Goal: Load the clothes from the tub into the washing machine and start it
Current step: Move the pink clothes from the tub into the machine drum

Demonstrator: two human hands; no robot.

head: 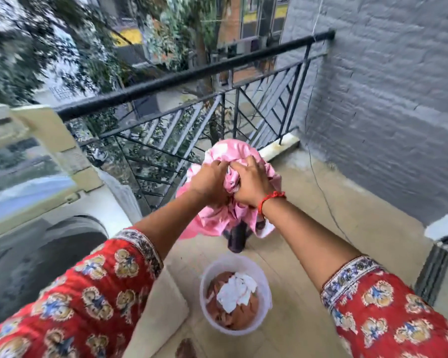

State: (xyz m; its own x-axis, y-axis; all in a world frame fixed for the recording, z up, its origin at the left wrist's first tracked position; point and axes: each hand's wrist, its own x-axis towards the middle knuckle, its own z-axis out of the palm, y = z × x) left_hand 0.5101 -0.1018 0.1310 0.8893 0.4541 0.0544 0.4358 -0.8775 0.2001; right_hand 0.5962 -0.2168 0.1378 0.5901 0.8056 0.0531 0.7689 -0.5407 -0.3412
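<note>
Both my hands hold a bundle of pink clothes (225,153) up in the air above the balcony floor. My left hand (210,183) grips its left side and my right hand (251,184) grips its right side, fingers curled into the cloth. A dark garment (237,239) hangs below the bundle. Down on the floor stands the white tub (265,288), still holding brown and white clothes (234,298). The top-loading washing machine (93,202) is at my left, its drum opening (39,257) dark and its lid (23,140) raised.
A black metal railing (192,71) runs across ahead, with trees and a street beyond. A grey brick wall (386,99) closes the right side. A thin wire (323,197) trails over the floor by the wall. A white ledge (442,226) juts in at right.
</note>
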